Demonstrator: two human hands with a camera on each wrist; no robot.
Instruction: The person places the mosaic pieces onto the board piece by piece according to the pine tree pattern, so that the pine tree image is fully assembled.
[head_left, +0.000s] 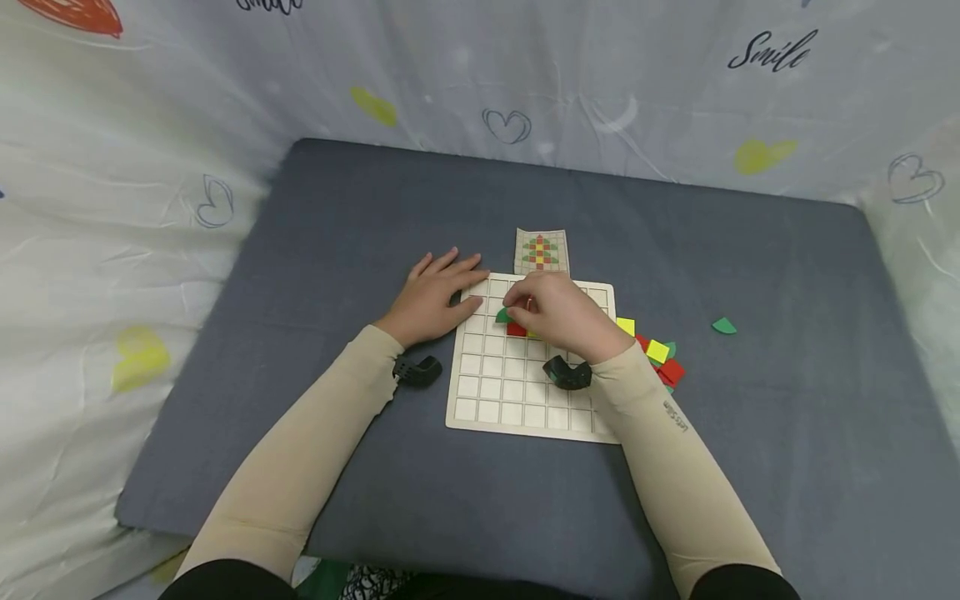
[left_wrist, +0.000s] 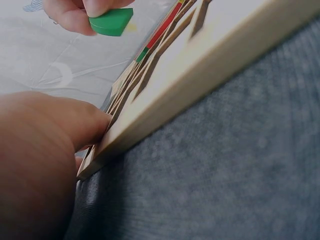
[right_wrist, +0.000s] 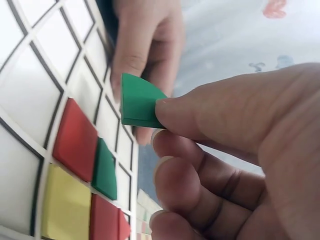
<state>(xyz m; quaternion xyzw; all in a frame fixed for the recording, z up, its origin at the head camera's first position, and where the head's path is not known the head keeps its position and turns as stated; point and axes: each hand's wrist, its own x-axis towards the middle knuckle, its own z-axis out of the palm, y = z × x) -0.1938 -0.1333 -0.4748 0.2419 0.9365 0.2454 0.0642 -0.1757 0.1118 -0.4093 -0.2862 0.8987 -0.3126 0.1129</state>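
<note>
Pinched in my right hand (head_left: 558,312) is a green quarter-circle tile (right_wrist: 140,102), held just above the white grid board (head_left: 491,392). Below it, a red square tile (right_wrist: 75,140), a yellow square tile (right_wrist: 67,202) and another green tile (right_wrist: 105,170) sit in the board's cells. My left hand (head_left: 437,298) rests at the board's left edge with its fingers spread, the thumb touching the rim. In the left wrist view the green tile (left_wrist: 111,22) hangs above the board between the right hand's fingertips.
Behind the board lies a pattern card (head_left: 542,250) with a coloured design. Several loose red, yellow and green tiles (head_left: 671,372) are heaped to the board's right. One green tile (head_left: 723,326) lies apart, farther right on the grey table (head_left: 360,217). A printed curtain (head_left: 637,92) stands behind.
</note>
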